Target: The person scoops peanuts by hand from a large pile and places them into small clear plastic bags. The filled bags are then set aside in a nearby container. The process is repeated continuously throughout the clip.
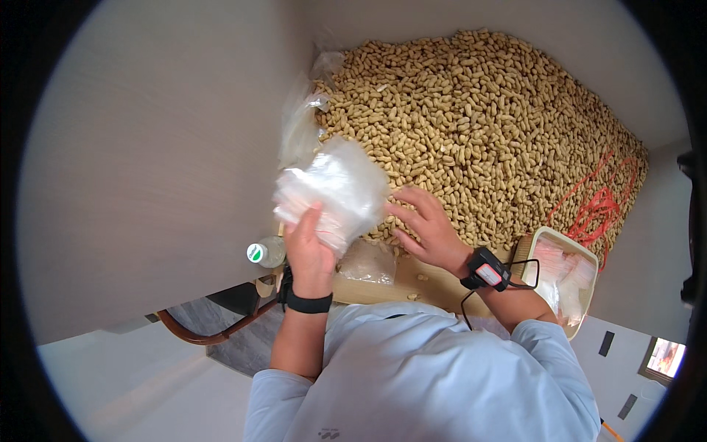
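My left hand grips a stack of clear plastic bags with reddish strips along their edge, held up over the heap of peanuts in their shells. My right hand is open, fingers spread and slightly bent, just right of the stack; its fingertips are close to the bags' edge, and I cannot tell whether they touch. Beneath the hands, a flat clear bag lies on the wooden tabletop.
A bottle stands at the left; loose plastic lines the heap's left edge. A cream basket of bags sits at the right beside tangled red string. Grey panels enclose the heap. A curved wooden chair rail shows lower left.
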Motion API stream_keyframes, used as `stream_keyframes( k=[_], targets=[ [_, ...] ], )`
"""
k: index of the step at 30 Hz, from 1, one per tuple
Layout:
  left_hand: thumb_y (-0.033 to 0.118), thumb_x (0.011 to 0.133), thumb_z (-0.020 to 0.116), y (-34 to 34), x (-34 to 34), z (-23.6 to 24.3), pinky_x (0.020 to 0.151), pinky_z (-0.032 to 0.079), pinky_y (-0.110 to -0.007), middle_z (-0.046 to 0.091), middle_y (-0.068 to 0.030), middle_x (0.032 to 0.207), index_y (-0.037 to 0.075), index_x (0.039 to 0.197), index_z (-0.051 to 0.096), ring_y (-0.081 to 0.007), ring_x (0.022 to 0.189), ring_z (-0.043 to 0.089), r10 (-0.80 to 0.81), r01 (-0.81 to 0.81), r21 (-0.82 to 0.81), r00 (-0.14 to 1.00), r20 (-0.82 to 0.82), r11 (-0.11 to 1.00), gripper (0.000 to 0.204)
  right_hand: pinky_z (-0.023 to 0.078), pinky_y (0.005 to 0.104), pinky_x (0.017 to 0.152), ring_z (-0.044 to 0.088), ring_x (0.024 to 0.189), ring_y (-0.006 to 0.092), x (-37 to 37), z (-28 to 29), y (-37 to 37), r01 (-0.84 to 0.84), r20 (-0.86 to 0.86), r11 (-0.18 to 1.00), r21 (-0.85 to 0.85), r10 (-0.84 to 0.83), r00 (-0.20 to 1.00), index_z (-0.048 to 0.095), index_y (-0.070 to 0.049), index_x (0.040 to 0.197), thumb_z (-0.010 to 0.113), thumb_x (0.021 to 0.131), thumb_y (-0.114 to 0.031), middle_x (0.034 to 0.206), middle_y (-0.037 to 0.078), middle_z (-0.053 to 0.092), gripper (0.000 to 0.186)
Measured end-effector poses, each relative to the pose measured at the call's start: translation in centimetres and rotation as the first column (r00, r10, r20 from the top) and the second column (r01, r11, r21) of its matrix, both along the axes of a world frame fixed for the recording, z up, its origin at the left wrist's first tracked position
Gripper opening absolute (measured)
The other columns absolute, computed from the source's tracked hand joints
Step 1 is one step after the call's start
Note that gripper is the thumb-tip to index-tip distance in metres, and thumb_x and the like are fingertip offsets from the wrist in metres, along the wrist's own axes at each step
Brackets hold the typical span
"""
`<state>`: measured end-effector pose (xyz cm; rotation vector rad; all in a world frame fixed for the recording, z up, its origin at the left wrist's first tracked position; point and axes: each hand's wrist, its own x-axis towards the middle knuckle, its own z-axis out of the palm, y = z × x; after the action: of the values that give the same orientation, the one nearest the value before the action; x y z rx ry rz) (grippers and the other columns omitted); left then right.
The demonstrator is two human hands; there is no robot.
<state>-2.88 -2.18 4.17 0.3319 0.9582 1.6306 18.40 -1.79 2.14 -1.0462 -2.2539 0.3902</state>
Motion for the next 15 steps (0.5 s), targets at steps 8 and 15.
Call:
stream_keyframes(
  k=[8,15],
  targets=[
    [-0.001,0.085,0.054,-2.1,-1.9,1.9,0.092,0.044,-0.036,0.055,-0.0104,0.115,-0.001,0.123,0.046,-0.0204,0.105,0.054,0.143,-0.135,0.098,0.987,-0.079,0.986,0.040,0.047,0.0413,0.076,0.053,0.088,0.0326,2.9,-8.1,-7.9,-0.151,0.311,0.838,-0.525,0.354,0.882,0.053,-0.006,0.099,0.062,0.075,-0.015,0.091,0.015,0.050,0.027],
    [0.002,0.085,0.054,-4.1,-2.3,2.6,0.091,0.044,-0.035,0.055,-0.0102,0.114,-0.001,0.123,0.045,-0.0196,0.104,0.054,0.170,-0.149,0.124,0.969,-0.179,0.981,0.039,0.046,0.0417,0.075,0.053,0.089,0.0335,3.5,-8.1,-6.1,-0.129,0.310,0.792,-0.596,0.376,0.873,0.056,-0.001,0.089,0.056,0.076,-0.008,0.091,0.018,0.051,0.015]
  ],
)
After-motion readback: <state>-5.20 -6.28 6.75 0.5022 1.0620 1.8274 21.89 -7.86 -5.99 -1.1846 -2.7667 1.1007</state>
